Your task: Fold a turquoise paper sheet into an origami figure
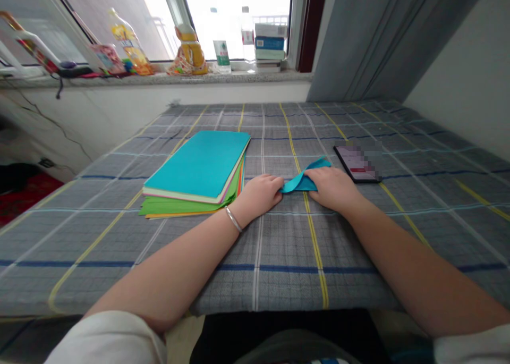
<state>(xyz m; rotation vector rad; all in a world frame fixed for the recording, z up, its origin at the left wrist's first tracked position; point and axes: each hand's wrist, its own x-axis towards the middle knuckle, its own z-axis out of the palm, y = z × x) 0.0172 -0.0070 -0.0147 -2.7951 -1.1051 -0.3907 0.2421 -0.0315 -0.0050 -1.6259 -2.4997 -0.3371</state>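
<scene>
A folded piece of blue paper (299,182) lies between my hands, low over the plaid cloth. My left hand (263,193) has its fingers closed on the paper's left end. On the other side my right hand (332,186) grips the right part, with a blue flap standing up above its fingers. Part of the paper is hidden under both hands. Just left of my left hand is a stack of coloured paper (201,164), blue on top, with green and orange sheets sticking out below.
A phone (357,163) lies to the right of my right hand. The plaid cloth (279,242) covers the whole surface. On the windowsill (151,80) at the back stand a yellow bottle (131,45), a yellow-lidded cup (190,48) and stacked boxes (270,42). A grey curtain (358,34) hangs at right.
</scene>
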